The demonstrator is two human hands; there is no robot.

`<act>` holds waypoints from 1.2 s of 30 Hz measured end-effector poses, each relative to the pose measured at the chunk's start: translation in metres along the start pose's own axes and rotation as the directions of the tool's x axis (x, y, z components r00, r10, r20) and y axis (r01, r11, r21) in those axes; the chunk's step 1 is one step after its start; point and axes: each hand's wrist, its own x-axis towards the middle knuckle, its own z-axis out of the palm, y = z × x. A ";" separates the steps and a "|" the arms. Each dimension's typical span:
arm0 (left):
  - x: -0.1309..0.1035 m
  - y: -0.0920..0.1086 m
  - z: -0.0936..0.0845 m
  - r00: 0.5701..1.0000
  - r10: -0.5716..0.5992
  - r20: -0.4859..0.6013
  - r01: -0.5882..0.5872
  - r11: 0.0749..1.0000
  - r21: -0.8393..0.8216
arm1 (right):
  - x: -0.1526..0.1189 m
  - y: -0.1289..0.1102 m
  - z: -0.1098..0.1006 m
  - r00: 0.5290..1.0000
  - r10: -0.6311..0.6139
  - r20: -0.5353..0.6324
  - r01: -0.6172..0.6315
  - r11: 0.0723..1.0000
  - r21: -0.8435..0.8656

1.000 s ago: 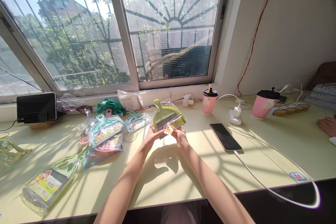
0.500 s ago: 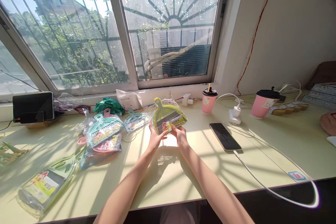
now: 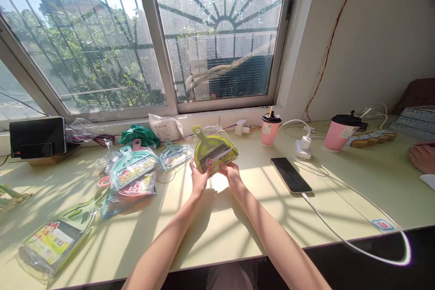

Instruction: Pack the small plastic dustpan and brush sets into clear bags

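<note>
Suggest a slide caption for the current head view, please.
Left hand and right hand hold a wrapped green dustpan at a sunlit table, with a phone lying to the right.

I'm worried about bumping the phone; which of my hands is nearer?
Right. Your right hand, on the lower right of the green dustpan pack, is left of the phone; your left hand, at the pack's lower left, is farther left.

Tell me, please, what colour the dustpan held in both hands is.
The dustpan is yellow-green; it shows best in the head view.
</note>
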 end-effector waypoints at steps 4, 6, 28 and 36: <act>-0.001 -0.008 0.005 0.997 -0.019 -0.070 0.019 1.000 0.005 | -0.001 0.003 0.003 0.996 0.064 -0.060 -0.062 0.997 0.038; -0.004 -0.010 0.008 0.998 -0.003 -0.068 0.002 1.000 -0.026 | -0.001 0.006 0.004 0.992 0.089 -0.089 -0.083 0.994 0.071; -0.017 0.015 0.008 0.995 0.102 -0.018 -0.102 0.995 -0.005 | 0.011 0.005 -0.002 0.983 0.164 -0.087 -0.156 0.983 0.094; -0.019 0.017 0.010 0.999 0.043 0.028 -0.043 0.999 -0.003 | 0.015 0.001 -0.007 0.990 0.136 -0.047 -0.133 0.989 0.070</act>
